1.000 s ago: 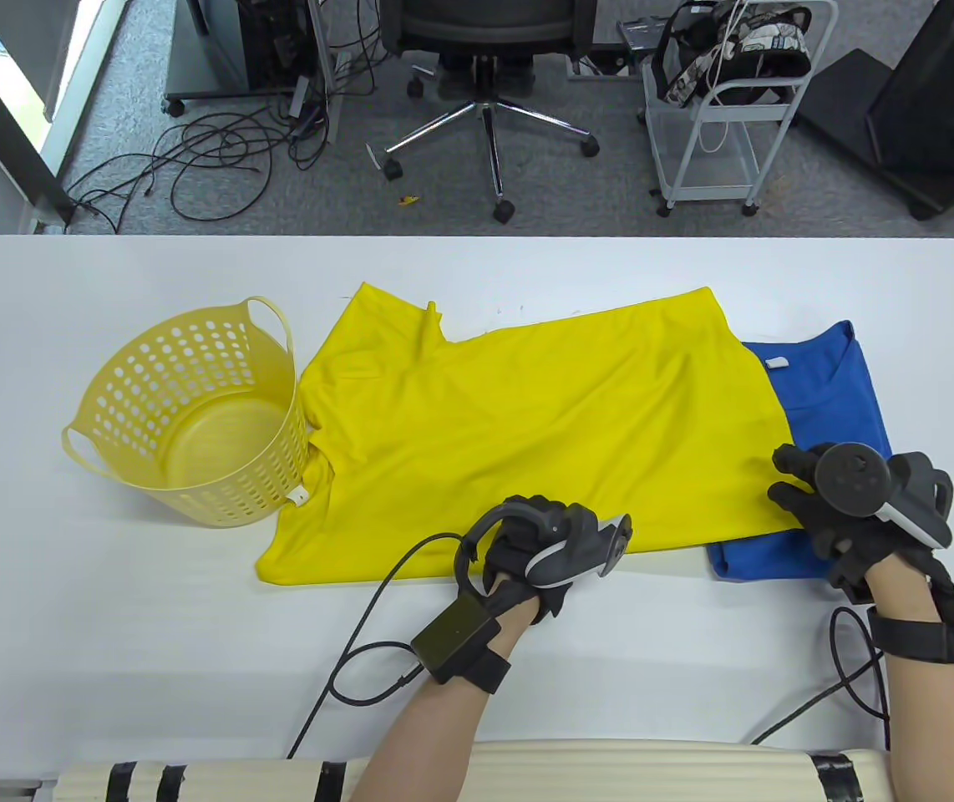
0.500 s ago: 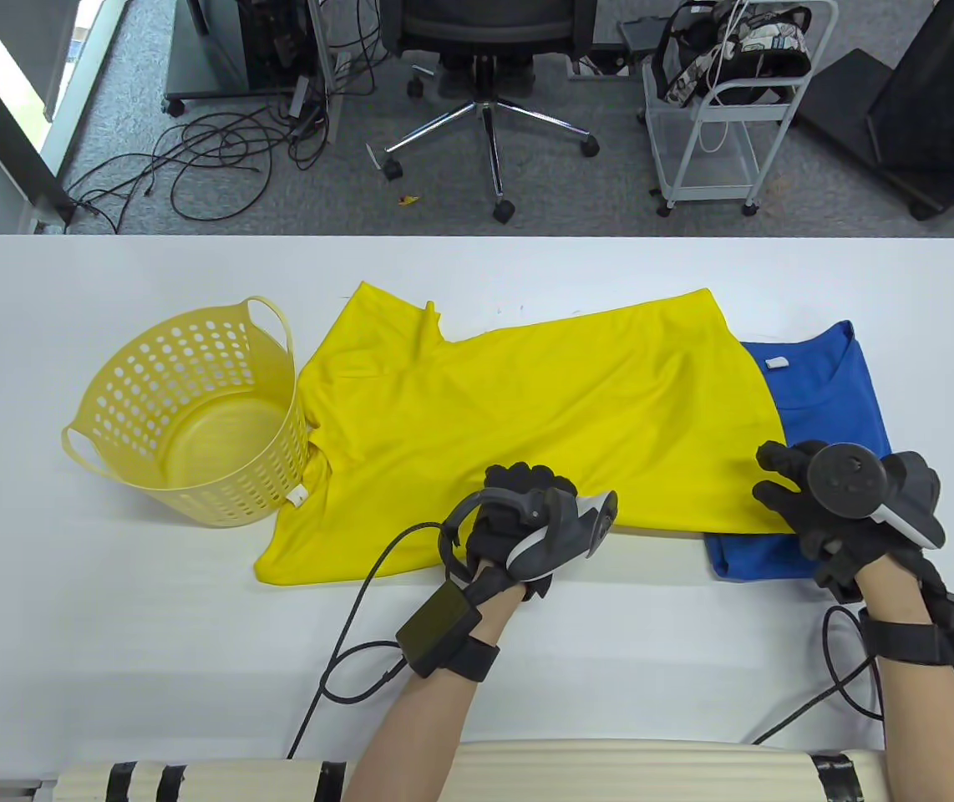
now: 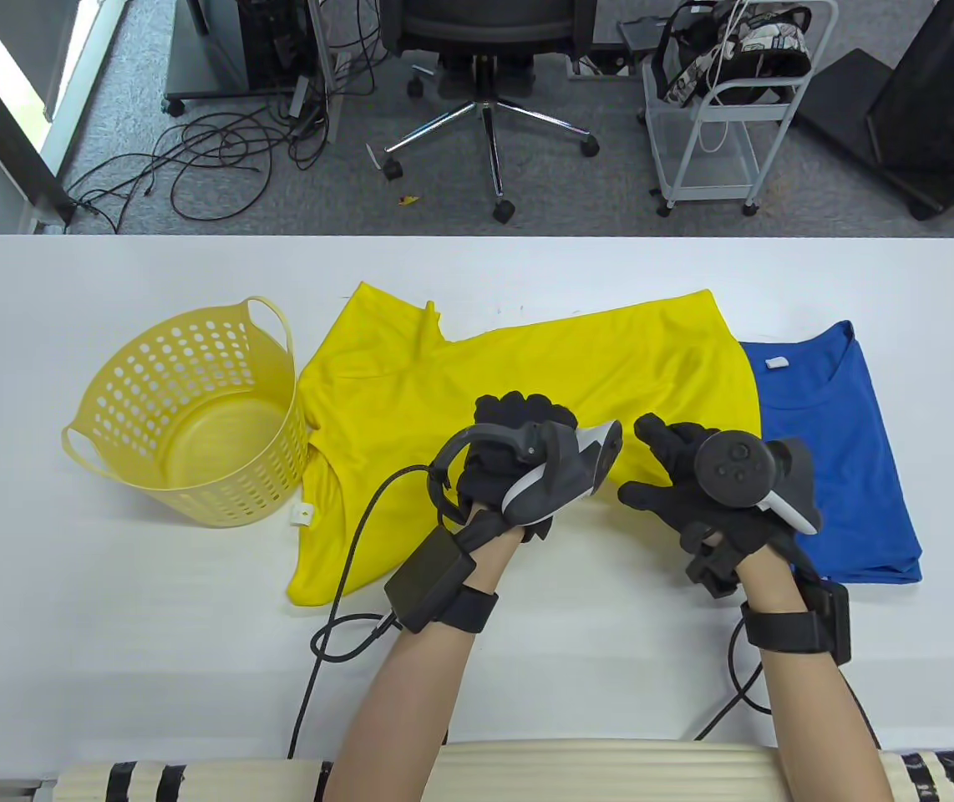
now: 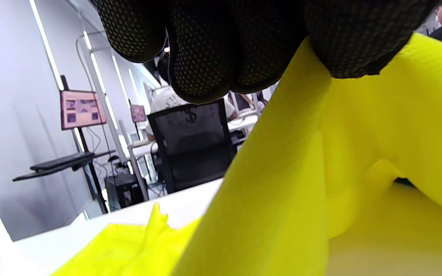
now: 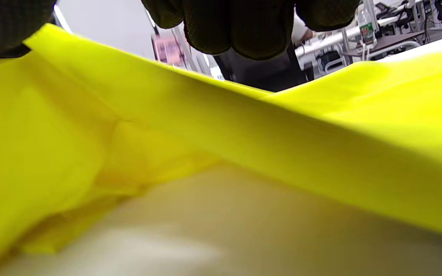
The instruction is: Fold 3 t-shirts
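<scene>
A yellow t-shirt (image 3: 477, 376) lies spread across the middle of the table, its near edge lifted off the surface. My left hand (image 3: 519, 451) pinches that raised edge near the shirt's centre; in the left wrist view the gloved fingers (image 4: 205, 42) clamp the yellow cloth (image 4: 320, 172). My right hand (image 3: 677, 476) grips the same edge a little to the right, and the right wrist view shows its fingers (image 5: 240, 23) over the yellow fold (image 5: 244, 126). A folded blue t-shirt (image 3: 836, 451) lies flat at the right, partly under the yellow one.
A yellow perforated basket (image 3: 193, 418) lies tilted at the shirt's left, touching it. Glove cables (image 3: 343, 618) trail over the white table (image 3: 109, 626) toward its near edge. Beyond the far edge stand an office chair (image 3: 485, 50) and a white cart (image 3: 719, 109).
Both hands have lifted the yellow shirt's near edge and carried it away from me and leftward. The right hand came off the blue shirt, which now shows more fully.
</scene>
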A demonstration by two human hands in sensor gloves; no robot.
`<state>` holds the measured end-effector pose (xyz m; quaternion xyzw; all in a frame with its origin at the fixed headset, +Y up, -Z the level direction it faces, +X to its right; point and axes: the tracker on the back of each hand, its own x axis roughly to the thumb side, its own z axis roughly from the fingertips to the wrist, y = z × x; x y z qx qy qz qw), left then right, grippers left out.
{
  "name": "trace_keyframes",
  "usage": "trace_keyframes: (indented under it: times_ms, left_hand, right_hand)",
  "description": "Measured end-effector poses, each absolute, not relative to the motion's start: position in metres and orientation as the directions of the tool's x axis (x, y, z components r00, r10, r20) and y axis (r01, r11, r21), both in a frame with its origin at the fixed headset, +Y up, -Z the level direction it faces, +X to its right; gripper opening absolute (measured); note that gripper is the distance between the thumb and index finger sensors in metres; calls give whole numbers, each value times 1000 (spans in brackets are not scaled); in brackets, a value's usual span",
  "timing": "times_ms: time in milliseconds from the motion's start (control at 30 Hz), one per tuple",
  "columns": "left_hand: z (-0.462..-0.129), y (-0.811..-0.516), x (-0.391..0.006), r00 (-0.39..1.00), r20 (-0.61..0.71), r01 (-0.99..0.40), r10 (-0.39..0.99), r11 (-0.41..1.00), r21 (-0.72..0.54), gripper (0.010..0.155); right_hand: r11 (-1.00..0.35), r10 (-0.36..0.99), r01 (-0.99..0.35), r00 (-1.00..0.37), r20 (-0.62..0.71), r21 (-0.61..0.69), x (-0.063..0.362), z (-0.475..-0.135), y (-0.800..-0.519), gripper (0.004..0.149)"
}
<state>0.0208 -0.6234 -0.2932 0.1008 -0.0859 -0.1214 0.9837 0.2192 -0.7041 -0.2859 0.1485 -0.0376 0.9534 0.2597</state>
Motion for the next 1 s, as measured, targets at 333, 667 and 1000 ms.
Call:
trace_keyframes:
  times_ms: [333,667,1000]
  left_hand:
    - [-294,-579,42,957,164,189,-238,945,267,42]
    - [-290,-552,71,957,139,190,-256,910,367,42]
    - [-288,-549,86,962,80,209,-262,892,400,42]
  right_hand:
    - [-895,446,-436,-860,249,98,223,-285,-732,83]
    - [-846,519,-530,-788,331,66,208,-273,-717,81]
    - [-872,426,-463,-877,221,-155,186,-256,-708,91]
